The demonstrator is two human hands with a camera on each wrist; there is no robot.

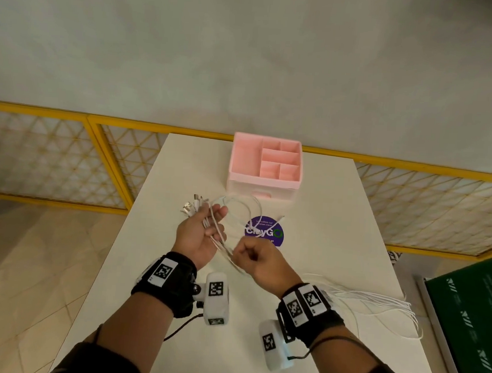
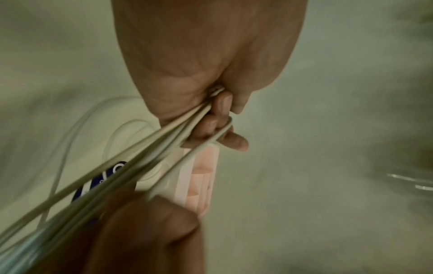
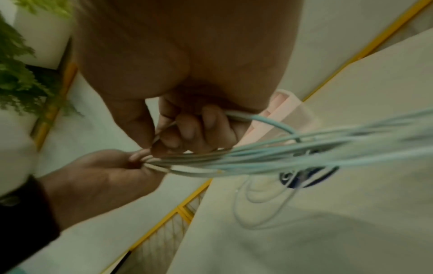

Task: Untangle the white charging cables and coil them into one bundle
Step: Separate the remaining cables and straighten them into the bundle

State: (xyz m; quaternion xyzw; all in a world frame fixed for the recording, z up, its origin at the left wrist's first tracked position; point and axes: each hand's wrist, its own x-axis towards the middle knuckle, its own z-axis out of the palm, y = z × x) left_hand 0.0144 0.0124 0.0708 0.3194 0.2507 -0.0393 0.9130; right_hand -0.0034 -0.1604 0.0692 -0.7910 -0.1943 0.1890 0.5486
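Cables (image 1: 218,236): several white strands, uncountable, bunched above the worktop (image 1: 321,248) between your two hands. Left hand (image 1: 198,235) grip curls round the plug ends; right hand (image 1: 259,262) pinches strands. Only the right wrist view shows one plant (image 3: 16,74).

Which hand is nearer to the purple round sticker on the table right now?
Right. The right hand sits at the purple sticker's near edge, while the left hand is further off to its left, gripping the cables.
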